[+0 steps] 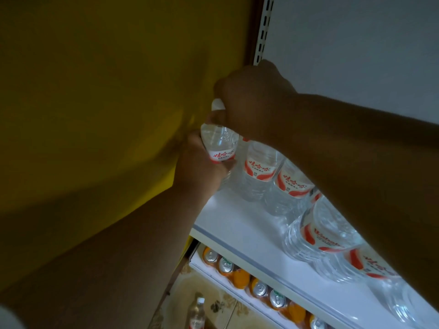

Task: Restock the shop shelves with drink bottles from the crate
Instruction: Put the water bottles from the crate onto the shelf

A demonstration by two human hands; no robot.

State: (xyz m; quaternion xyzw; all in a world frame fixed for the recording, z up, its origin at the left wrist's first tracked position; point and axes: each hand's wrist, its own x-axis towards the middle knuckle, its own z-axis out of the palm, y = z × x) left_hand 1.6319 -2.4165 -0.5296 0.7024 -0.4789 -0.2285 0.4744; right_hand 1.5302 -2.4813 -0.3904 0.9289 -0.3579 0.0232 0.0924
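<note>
A clear water bottle (219,141) with a white cap and a red-and-white label is held upright at the far left end of the white top shelf (225,219). My left hand (202,167) grips its body from the left, by the label. My right hand (251,98) reaches over from the right and closes on the bottle's neck just under the cap. Several identical water bottles (261,169) stand in a row along the shelf to its right, partly hidden by my right forearm.
A yellow wall (107,103) borders the shelf on the left, and a slotted metal upright (263,29) rises behind my right hand. The lower shelf holds drink cans (225,264) and orange-capped bottles (241,277). One more bottle (197,312) stands on the tiled floor below.
</note>
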